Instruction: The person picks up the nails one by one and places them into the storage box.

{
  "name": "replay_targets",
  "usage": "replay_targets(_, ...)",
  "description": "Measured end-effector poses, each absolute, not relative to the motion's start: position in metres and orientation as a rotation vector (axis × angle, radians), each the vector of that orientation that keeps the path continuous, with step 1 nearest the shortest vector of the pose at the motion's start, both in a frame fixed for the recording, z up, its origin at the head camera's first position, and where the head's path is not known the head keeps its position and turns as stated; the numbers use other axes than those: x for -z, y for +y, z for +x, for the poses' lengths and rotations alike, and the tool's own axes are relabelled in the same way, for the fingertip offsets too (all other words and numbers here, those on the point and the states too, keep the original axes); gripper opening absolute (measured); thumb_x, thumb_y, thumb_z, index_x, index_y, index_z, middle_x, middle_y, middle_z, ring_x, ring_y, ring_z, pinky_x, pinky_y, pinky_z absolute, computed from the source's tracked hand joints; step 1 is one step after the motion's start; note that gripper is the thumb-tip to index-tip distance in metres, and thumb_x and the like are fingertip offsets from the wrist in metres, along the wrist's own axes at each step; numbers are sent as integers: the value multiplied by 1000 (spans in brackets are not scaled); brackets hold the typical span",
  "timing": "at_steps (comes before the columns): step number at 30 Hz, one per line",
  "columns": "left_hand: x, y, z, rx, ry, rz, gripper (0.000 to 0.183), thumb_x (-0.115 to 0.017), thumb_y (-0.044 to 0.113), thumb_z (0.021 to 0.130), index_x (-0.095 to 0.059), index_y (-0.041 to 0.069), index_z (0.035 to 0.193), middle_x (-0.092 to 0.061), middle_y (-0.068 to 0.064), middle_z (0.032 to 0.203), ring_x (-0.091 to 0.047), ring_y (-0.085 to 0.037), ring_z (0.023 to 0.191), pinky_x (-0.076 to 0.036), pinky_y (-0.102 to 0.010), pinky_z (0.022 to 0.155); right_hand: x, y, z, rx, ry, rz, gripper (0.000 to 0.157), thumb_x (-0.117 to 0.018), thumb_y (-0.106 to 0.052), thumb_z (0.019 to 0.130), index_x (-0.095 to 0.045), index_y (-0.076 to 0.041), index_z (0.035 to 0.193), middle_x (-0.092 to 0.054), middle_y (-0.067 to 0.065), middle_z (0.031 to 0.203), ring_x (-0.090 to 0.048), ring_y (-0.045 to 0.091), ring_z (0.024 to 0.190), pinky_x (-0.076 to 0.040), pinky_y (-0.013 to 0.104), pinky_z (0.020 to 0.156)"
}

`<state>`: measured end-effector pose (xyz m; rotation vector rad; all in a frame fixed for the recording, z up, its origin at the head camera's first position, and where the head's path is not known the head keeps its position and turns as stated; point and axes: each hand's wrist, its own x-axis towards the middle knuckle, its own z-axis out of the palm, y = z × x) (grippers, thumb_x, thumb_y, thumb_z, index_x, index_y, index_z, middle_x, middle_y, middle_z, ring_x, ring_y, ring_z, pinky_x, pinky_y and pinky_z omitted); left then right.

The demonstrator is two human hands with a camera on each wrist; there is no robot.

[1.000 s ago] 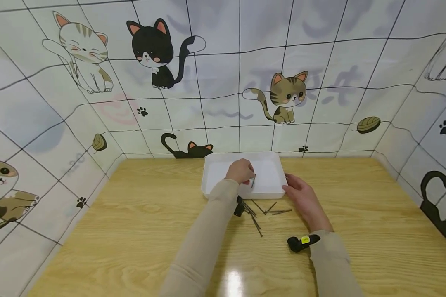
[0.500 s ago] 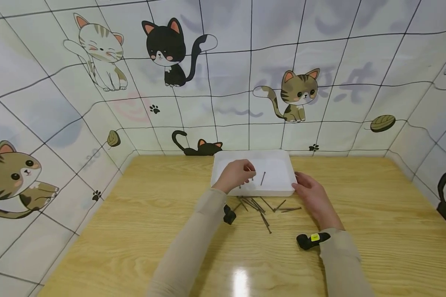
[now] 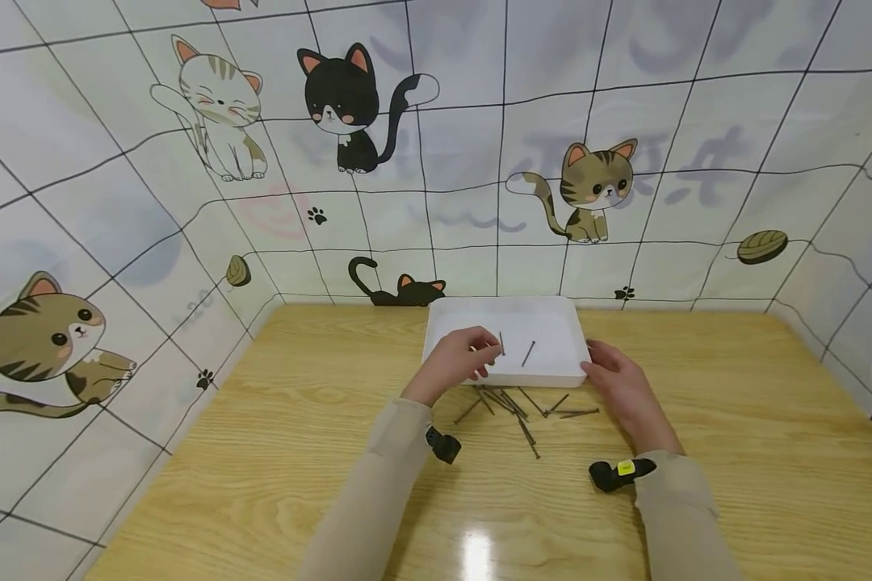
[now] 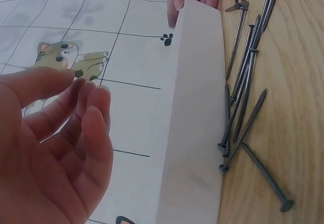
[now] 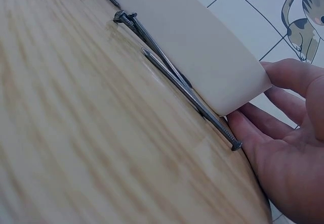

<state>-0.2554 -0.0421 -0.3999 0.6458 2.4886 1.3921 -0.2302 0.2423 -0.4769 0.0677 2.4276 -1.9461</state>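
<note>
A white tray [image 3: 574, 323] sits at the back of the table, with two dark nails [image 3: 528, 353] lying in it. My left hand [image 3: 456, 361] hovers over the tray's front left part. In the left wrist view its thumb and fingers [image 4: 96, 115] curl loosely with nothing visible between them. My right hand [image 3: 628, 395] holds the tray's front right corner, and in the right wrist view its fingers [image 5: 291, 75] meet the rim and lower corner. Several loose nails [image 3: 526, 436] lie on the wood just in front of the tray; one nail [image 5: 192, 97] points toward the right hand.
The wooden table [image 3: 262, 452] meets a cloth backdrop [image 3: 465, 145] printed with cats, right behind the tray. Black wrist cameras [image 3: 445, 445] sit on both cuffs. Light-coloured sleeves [image 3: 371, 492] reach in from the front.
My left hand has drawn back left and toward me from the tray's middle, uncovering nails in the tray. My right hand stays at the corner. The head view has shifted slightly left.
</note>
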Motion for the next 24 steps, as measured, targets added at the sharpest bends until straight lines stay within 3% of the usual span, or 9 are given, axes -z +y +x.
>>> replay_targets(4, 406, -51, -249, -1464, 2405, 630, 28, -54, 35, 92, -63, 11, 105, -62, -10, 89, -63, -30, 77, -52, -45, 72, 477, 243, -230, 1934, 2442, 62, 67, -54, -36, 92, -22, -12, 147, -28, 13, 149, -31, 28, 133, -26, 46, 107)
replay_targets(8, 413, -62, -244, -1517, 2347, 598, 25, -54, 36, 92, -63, 14, 100, -62, -19, 95, -61, -38, 83, -52, -42, 72, 477, 242, -230, 1929, 2441, 65, 66, -53, -35, 93, -22, -13, 147, -28, 12, 149, -32, 27, 132, -27, 44, 107)
replay_targets(16, 417, -81, -242, -1508, 2349, 520, 37, -54, 41, 91, -63, 8, 106, -61, -21, 96, -61, -38, 83, -52, -39, 71, 479, 242, -228, 1937, 2436, 80, 68, -53, -37, 92, -21, -14, 147, -26, 13, 149, -30, 28, 134, -26, 47, 107)
replay_targets(24, 415, -95, -242, -1495, 2312, 495, 36, -54, 38, 92, -61, 6, 108, -61, -21, 100, -60, -40, 86, -52, -34, 69, 477, 242, -230, 1930, 2453, 41, 68, -53, -37, 92, -22, -12, 147, -28, 14, 149, -28, 29, 134, -24, 48, 108)
